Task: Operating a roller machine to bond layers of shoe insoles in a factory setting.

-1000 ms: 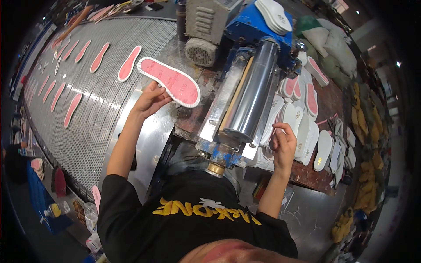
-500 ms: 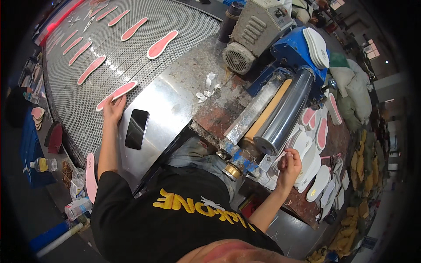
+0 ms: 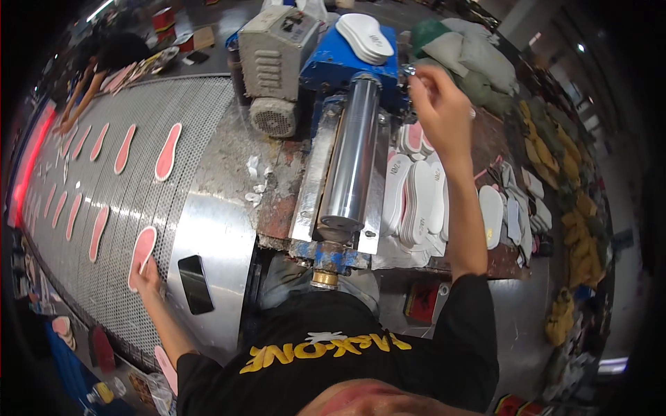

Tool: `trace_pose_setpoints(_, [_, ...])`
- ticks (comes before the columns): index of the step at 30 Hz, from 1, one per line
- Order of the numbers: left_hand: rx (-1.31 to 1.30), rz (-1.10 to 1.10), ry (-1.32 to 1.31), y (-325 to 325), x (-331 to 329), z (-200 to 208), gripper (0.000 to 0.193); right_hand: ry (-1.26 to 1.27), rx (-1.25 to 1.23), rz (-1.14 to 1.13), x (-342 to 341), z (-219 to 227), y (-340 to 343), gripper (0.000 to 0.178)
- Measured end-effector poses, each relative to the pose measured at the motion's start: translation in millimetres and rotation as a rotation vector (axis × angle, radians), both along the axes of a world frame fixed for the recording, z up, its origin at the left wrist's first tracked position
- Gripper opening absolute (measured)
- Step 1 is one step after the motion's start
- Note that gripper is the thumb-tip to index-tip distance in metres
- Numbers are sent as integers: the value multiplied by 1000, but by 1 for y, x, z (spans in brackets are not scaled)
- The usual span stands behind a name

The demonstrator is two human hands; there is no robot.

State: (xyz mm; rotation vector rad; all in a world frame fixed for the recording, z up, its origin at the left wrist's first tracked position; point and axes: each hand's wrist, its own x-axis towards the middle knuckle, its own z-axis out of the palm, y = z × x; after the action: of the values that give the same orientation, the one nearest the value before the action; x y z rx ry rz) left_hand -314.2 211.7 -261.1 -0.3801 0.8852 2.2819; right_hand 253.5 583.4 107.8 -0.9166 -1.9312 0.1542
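My left hand [image 3: 147, 276] reaches out to the metal mesh belt [image 3: 132, 201] and grips the near end of a pink insole [image 3: 142, 251] lying flat on it. My right hand [image 3: 440, 104] is lifted high over the far end of the steel roller [image 3: 352, 156] on the blue machine [image 3: 350, 59]. Its fingers are pinched on a small metal part [image 3: 409, 70] there. Stacks of white insoles [image 3: 418, 201] lie right of the roller, under that arm.
Several more pink insoles [image 3: 167, 151] lie in rows on the belt. A black phone [image 3: 195, 284] rests on the steel plate near me. A grey motor [image 3: 275, 52], a white insole stack [image 3: 365, 35], sacks [image 3: 468, 52] and another person [image 3: 104, 59] are at the back.
My left hand has brought the pink insole down to the near part of the belt. My right hand has risen from the white insoles to the far end of the roller.
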Motion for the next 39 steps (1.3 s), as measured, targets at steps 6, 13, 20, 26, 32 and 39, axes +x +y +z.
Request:
trace_pose_setpoints(6, [-226, -75, 156, 44, 52, 47, 31, -532, 0, -372, -41, 12, 116, 64])
trace_pose_setpoints(13, [-334, -587, 712, 92, 151, 126, 22, -35, -87, 9, -32, 8, 165, 44])
trace_pose_setpoints(20, [-294, -941, 1080, 142, 205, 159, 19, 830, -214, 188, 65, -4, 97, 21])
trace_pose_setpoints(26, [-199, -1113, 1380, 196, 244, 212, 29, 685, -570, 109, 130, -75, 61, 23])
trace_pose_setpoints(32, [152, -1241, 1775, 273, 291, 289, 61, 450, -717, 118, 100, -104, 44, 25])
trace_pose_setpoints(39, [39, -1257, 2300, 337, 272, 297, 96, 477, -856, 259, 32, -89, -76, 17])
